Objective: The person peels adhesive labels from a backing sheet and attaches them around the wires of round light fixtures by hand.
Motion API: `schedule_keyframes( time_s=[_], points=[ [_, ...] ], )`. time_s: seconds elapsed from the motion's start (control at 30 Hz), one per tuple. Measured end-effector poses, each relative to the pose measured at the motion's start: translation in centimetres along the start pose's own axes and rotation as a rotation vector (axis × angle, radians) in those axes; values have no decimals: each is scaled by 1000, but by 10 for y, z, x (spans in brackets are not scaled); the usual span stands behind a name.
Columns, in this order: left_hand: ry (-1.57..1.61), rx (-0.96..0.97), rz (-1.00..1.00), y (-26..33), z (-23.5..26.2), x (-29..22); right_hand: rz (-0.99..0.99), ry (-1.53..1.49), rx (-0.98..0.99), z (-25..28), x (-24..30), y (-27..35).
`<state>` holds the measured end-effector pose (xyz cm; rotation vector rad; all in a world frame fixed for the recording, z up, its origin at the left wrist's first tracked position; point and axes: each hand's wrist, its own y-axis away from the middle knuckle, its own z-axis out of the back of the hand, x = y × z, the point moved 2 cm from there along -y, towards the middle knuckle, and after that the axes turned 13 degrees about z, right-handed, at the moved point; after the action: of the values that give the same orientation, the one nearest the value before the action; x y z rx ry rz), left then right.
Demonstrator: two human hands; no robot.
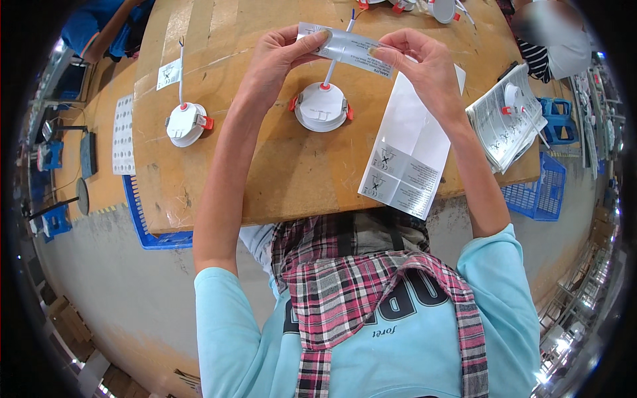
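Note:
A silver printed sticker label is stretched between my two hands above the table. My left hand pinches its left end between thumb and fingers, and my right hand pinches its right end. Behind the label runs the white cable of a round white downlight with red-ended clips, lying in the middle of the table. Whether the label touches that cable I cannot tell. Below my right hand lies a white backing sheet with several silver labels left at its near end.
Left of my left arm lies another downlight, a label on its cable. A stack of label sheets with a small white fixture sits at the right. More downlights are at the far edge. Blue crates flank the table.

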<state>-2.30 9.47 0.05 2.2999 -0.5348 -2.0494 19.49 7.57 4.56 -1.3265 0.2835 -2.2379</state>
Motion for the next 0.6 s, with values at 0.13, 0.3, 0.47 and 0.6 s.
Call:
schedule_keyframes(
  time_s=[0.13, 0.3, 0.47, 0.6],
  points=[
    [19, 9, -1, 0, -1, 1, 3, -2, -7, -1, -1, 0],
    [35, 16, 19, -2, -1, 3, -8, 16, -17, -1, -2, 2],
    [56, 25, 19, -2, -2, 5, 28, 73, -7, -2, -2, 3],
    [86, 46, 40, -1, -2, 4, 36, 76, -8, -2, 0, 4]
  ],
)
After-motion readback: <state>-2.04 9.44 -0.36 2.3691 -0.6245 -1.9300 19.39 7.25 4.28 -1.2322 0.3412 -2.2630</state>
